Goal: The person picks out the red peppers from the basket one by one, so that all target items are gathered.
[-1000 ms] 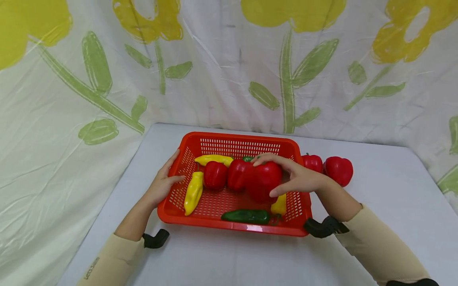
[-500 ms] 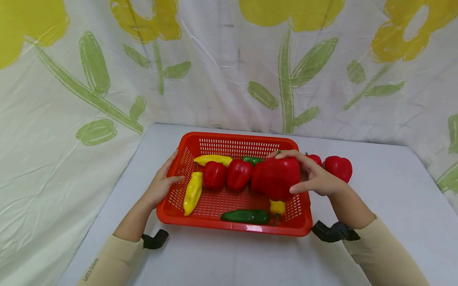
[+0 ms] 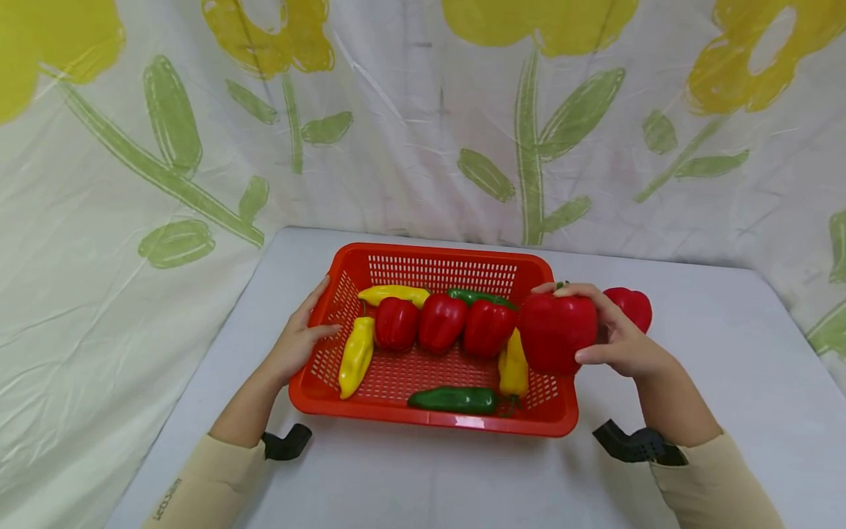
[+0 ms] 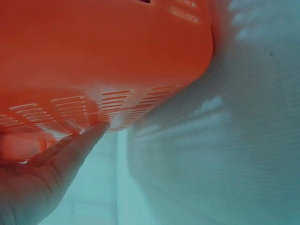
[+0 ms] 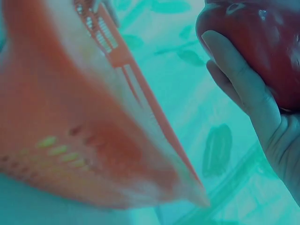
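Note:
My left hand (image 3: 299,344) holds the left rim of a red plastic basket (image 3: 396,416), thumb over the rim. In the left wrist view its fingers (image 4: 77,147) lie along the slotted outer wall. A large red bell pepper (image 3: 557,334) with a green stem is gripped in my right hand (image 3: 626,339), raised over the basket's right rim. The right wrist view shows the thumb on the pepper's side. Inside the basket stand three red bell peppers in a row, the middle one (image 3: 443,323) among them. Around them lie yellow peppers (image 3: 357,358) and green peppers (image 3: 453,400).
Another red bell pepper (image 3: 631,308) rests on the white table (image 3: 714,353) right of the basket, partly behind my right hand. A flower-printed cloth (image 3: 410,169) hangs behind the table. Black straps with mounts (image 3: 641,444) sit on both wrists.
My right hand has carried the red bell pepper rightward from over the basket's interior to its right rim. One pepper on the table is now hidden behind it. The left hand stays put.

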Tool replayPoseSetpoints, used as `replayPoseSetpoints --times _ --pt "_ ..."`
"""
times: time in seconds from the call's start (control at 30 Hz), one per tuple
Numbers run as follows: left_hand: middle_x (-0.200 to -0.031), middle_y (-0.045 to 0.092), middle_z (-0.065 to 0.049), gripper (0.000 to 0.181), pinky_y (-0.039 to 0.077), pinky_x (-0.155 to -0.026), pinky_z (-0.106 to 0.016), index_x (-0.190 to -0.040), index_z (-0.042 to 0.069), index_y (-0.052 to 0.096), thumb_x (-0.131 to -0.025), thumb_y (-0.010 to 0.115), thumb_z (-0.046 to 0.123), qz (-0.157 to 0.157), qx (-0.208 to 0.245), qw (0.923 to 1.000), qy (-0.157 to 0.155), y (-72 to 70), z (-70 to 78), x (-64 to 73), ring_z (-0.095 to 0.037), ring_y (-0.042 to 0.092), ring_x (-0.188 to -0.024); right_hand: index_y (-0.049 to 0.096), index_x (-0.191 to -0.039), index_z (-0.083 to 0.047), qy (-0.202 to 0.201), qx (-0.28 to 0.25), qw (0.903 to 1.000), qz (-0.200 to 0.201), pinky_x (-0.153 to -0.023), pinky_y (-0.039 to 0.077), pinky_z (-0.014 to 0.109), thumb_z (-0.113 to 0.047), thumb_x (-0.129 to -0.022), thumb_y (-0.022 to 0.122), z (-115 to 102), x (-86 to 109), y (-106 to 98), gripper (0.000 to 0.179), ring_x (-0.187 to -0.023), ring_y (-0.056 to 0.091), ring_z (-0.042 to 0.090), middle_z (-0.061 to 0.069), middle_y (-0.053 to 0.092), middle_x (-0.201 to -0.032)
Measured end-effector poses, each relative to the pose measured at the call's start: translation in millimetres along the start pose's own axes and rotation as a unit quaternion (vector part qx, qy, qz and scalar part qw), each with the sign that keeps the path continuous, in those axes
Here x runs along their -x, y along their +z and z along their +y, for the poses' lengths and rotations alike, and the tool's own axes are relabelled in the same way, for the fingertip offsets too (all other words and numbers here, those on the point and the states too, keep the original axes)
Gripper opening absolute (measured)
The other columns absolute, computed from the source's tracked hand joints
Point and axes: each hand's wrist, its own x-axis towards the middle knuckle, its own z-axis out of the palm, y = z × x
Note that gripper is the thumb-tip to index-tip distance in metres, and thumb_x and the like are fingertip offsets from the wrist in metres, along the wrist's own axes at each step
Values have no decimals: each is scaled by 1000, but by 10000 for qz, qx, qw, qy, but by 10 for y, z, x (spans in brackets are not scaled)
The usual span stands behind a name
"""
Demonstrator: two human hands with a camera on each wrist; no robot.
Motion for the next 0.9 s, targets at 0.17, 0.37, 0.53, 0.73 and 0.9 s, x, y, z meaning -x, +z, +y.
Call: replayPoseSetpoints --times 0.17,0.37,0.53,0.73,0.9 --pt "-157 13 -6 75 48 -93 -47 -150 32 8 -92 45 3 8 -38 10000 -1 6 7 -2 -38 38 -130 32 -138 -7 -10 172 9987 479 -82 56 36 8 -82 57 -19 245 -55 63 -125 42 20 9 35 -144" --pt "-157 13 -6 75 48 -93 -47 -150 32 7 -92 44 3 -7 -9 10000 6 1 5 -2 -37 39 -130 31 -137 -3 59 365 9940 1034 -78 58 34 12 -76 60 -18 537 -114 70 -120 47 19 9 39 -140" --pt "-157 14 -5 75 50 -92 -42 -151 31 8 -92 45 3 -29 8 10000 84 -10 -11 -11 -36 40 -129 32 -138 -8 308 343 9910 1259 -79 57 32 10 -76 61 2 733 -146 71 -120 47 15 5 40 -138" --pt "-156 15 -5 75 51 -91 -41 -151 31 8 -91 45 2 -27 32 9999 103 -10 -19 -13 -36 40 -129 30 -140 -15 670 241 9854 1545 -79 57 30 9 -79 58 77 931 -168 71 -118 48 12 -1 44 -133" --pt "-156 16 -6 75 50 -92 -44 -151 31 8 -91 45 2 -20 43 10000 61 -5 -14 -6 -37 40 -129 31 -138 -21 1119 188 9749 1913 -80 57 31 7 -80 58 153 1039 -166 70 -116 49 10 -4 45 -131"
